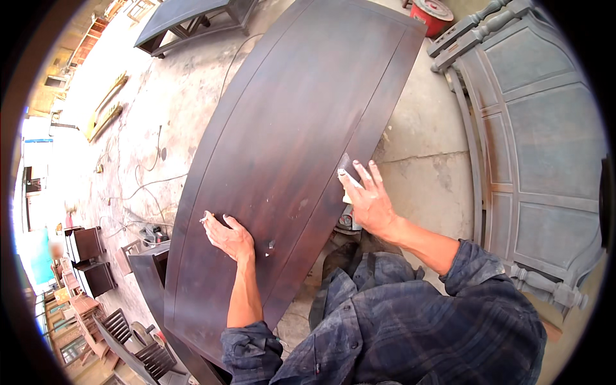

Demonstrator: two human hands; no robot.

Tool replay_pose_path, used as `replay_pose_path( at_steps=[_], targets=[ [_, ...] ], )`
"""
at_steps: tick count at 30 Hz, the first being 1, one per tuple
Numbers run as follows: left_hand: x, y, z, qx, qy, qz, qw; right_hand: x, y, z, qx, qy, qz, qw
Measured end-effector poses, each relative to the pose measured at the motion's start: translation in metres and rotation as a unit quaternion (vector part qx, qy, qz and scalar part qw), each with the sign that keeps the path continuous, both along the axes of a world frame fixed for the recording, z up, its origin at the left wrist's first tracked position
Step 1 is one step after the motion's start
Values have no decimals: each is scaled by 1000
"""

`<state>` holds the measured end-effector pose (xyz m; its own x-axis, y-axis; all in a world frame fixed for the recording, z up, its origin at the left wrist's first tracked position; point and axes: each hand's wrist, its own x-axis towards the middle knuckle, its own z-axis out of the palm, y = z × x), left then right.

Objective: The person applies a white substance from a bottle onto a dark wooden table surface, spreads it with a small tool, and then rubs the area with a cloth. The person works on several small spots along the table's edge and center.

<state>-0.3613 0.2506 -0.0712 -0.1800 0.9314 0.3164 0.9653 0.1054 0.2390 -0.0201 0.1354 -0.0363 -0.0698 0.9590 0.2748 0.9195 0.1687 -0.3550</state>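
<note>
A long dark brown wooden tabletop (282, 128), with a thin groove near each long edge, stretches away in front of me. My left hand (232, 240) rests on its near left part, thumb apart from the fingers. Between those fingertips is a small white stick, perhaps a cigarette. At the right edge of the board, my right hand (372, 204) presses a pale folded piece, apparently sandpaper (346, 183), beneath its fingers. White dust coats the fingertips of both hands. Small white flecks (271, 244) lie on the wood near my left hand.
A grey panelled bed headboard (545, 128) stands on the right. Beyond the tabletop are a red bucket (431, 18) and a dark low table (186, 25). Cables (144, 186) run over the concrete floor at left, near dark drawers (93, 276) and a slatted chair (141, 353).
</note>
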Motion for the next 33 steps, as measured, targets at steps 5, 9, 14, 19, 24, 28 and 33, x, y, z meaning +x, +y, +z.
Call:
replay_pose_path(
  at_steps=[5,9,14,19,24,28,33],
  targets=[
    [-1,1,-3,6,11,1,1000,6,10,1,19,-1,-37,999],
    [-1,-1,-1,0,1,4,1000,5,0,-3,7,4,-8,1000],
    [0,-1,-2,2,-7,1,1000,4,1,-4,16,2,-7,1000],
    [0,1,0,4,-3,3,1000,18,14,3,25,-31,-44,998],
    [2,0,1,-4,-15,2,1000,7,-2,-6,20,-4,33,999],
    [-2,-3,1,-1,4,0,1000,16,20,4,20,-28,-44,998],
    [3,-2,1,5,-11,0,1000,18,13,3,16,4,1,1000]
  ],
)
